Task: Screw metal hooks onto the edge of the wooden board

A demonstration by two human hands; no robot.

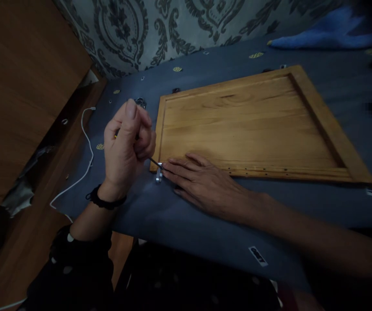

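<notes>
My left hand (127,147) is closed round a thin screwdriver (155,162) whose tip points down at a small metal bracket (159,174) by the near left corner of a wooden panel door (250,125). My right hand (201,183) lies flat on the blue cloth with its fingers stretched out, the fingertips touching the bracket and the panel's near edge. The panel lies flat, its recessed side up, with a row of small holes along the near rail.
A blue-grey cloth (205,229) covers the surface. A white cable (87,147) trails off its left edge beside a brown wooden cabinet (17,95). A small metal part (140,103) lies behind my left hand. A blue cloth (328,36) lies at the far right.
</notes>
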